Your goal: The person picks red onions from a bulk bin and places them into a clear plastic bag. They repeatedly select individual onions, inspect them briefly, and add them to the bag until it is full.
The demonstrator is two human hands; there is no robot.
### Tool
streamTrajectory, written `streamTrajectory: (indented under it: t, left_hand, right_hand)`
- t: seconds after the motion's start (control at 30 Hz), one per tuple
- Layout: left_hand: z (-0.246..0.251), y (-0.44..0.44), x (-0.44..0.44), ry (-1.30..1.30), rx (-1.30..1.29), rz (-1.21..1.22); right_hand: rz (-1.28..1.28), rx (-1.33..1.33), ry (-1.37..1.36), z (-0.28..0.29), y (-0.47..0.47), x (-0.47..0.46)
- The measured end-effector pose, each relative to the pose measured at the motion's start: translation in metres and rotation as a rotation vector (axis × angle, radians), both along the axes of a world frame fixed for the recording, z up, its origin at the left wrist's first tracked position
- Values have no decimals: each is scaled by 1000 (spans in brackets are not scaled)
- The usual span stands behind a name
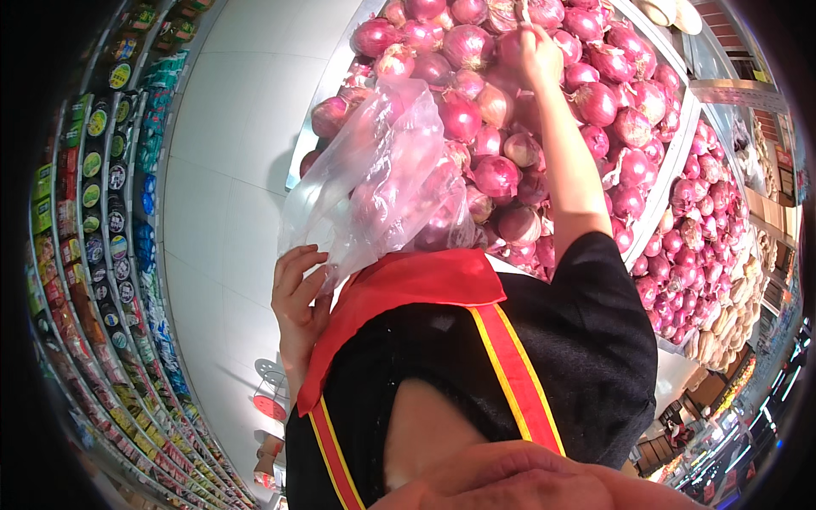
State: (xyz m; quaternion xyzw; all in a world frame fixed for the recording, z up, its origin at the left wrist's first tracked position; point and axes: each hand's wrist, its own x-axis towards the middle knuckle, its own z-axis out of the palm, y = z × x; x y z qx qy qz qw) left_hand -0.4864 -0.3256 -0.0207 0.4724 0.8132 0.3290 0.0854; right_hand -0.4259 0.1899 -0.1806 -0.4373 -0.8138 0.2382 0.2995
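My left hand [299,287] is at the left of the apron's red top edge, its fingers on the rim of a clear plastic bag [395,166]. The bag spreads over the near left part of a bin of red onions [494,175]; I cannot tell what is inside it. My right arm reaches to the far part of the bin. There my right hand [540,54] has its fingers closed around something thin and pale, perhaps an onion's dry stem [524,11]; what it belongs to is unclear.
The onion bin has a pale metal rim [663,185]. Right of it lies a second heap of smaller red onions [688,255], with tan produce [727,325] beyond. Shelves of packaged goods [102,210] line the left side across a tiled floor [223,159]. A red stool [269,407] stands at lower left.
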Motion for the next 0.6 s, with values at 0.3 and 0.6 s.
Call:
streamTrajectory:
  t: [0.3,0.6]
  left_hand:
    - [4,28,-5,125,102,-144]
    - [14,51,6,265,188,-136]
  right_hand:
    - [59,374,-118,76,-77,57]
    - [1414,190,90,172,-213,-7]
